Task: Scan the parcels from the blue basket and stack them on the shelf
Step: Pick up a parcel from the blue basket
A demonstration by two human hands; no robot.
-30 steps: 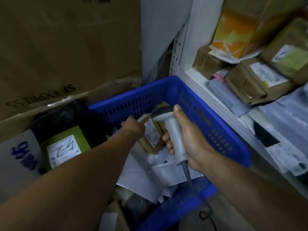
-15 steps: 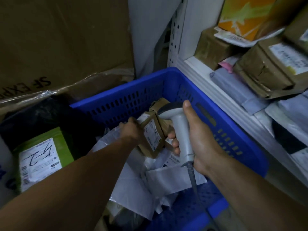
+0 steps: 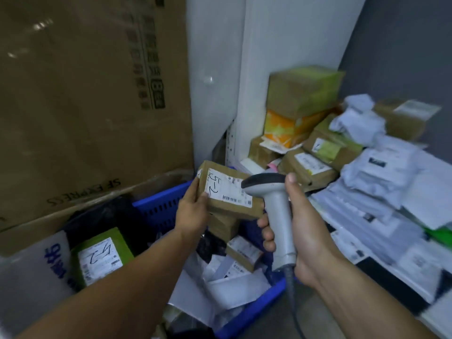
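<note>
My left hand (image 3: 193, 209) grips a small brown cardboard parcel (image 3: 227, 192) by its left end, lifted above the blue basket (image 3: 159, 206), its white label marked "5-2" facing up. My right hand (image 3: 300, 223) holds a grey handheld scanner (image 3: 274, 204) upright by its handle, its dark head just right of the parcel's label. Inside the basket lie more small brown boxes (image 3: 244, 253) and white mailer bags (image 3: 234, 287). The white shelf (image 3: 244, 165) to the right carries stacked brown boxes (image 3: 308, 167) and white and grey bags (image 3: 381, 167).
A tall cardboard box (image 3: 93, 94) marked SF EXPRESS stands at the left behind the basket. A green parcel (image 3: 100, 258) with a handwritten label lies left of the basket beside a black bag (image 3: 102, 216). An orange box (image 3: 288, 128) and a green-taped box (image 3: 303, 91) are piled at the shelf's back.
My left hand has lifted the brown parcel out of the basket and turned its label up. The scanner rose with my right hand. The view has tilted upward toward the shelf.
</note>
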